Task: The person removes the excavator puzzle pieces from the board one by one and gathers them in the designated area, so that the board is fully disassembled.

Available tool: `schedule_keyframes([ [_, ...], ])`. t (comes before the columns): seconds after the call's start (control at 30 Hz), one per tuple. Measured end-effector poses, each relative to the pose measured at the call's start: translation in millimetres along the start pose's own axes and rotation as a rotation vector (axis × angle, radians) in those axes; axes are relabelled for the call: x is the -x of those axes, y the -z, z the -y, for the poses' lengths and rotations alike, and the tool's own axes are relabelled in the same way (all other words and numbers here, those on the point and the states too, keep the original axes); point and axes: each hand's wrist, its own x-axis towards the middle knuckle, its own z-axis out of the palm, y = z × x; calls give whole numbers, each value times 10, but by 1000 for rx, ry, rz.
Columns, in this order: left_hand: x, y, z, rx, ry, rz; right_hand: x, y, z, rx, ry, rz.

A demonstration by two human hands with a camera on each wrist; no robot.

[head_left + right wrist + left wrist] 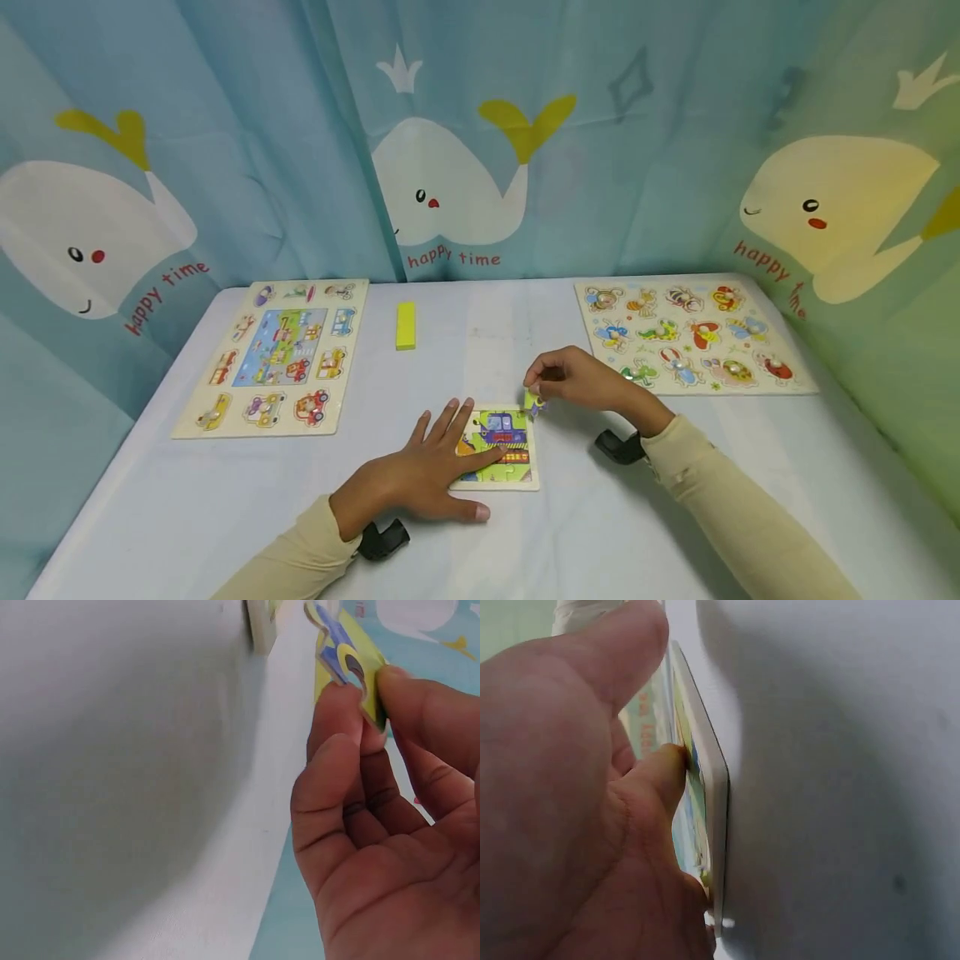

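A small framed jigsaw puzzle with a purple vehicle picture lies flat near the middle of the table. My left hand rests over its left side with fingers spread, the index fingertip on the pieces. In the left wrist view a fingertip of the left hand touches the picture inside the pale frame. Above the puzzle's upper right corner, my right hand pinches a puzzle piece between thumb and fingers. The right wrist view shows this jigsaw piece as green-yellow and blue, held tilted on edge.
A vehicle peg board lies at the left of the table, and an insect peg board at the back right. A yellow-green block lies behind the puzzle. A whale-print curtain hangs behind the table.
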Motion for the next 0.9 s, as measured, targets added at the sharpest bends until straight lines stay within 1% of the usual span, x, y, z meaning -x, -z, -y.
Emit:
schedule_keyframes([
  [0.13,43,22,45,3,3,17,23,-7,-37,-23,-4,23],
  [0.23,67,40,78,4,9,23,24,0,-67,-9,-15,29],
  [0.3,74,56,95,-2,10,27,22,14,-93,17,-22,29],
  [0.4,83,94,117,-17,13,31,15,34,-117,83,-28,18],
  [0.47,96,113,129,-29,17,36,13,27,-136,122,-19,9],
  [0.57,120,134,141,-24,19,38,8,16,-146,176,-13,-12],
  [0.7,139,138,143,-8,15,39,-6,4,-164,236,-14,-35],
  [0.83,147,132,142,-7,13,35,-21,-2,-167,305,-2,-56],
  [0.9,146,129,142,-8,10,35,-25,0,-155,323,-5,-59],
])
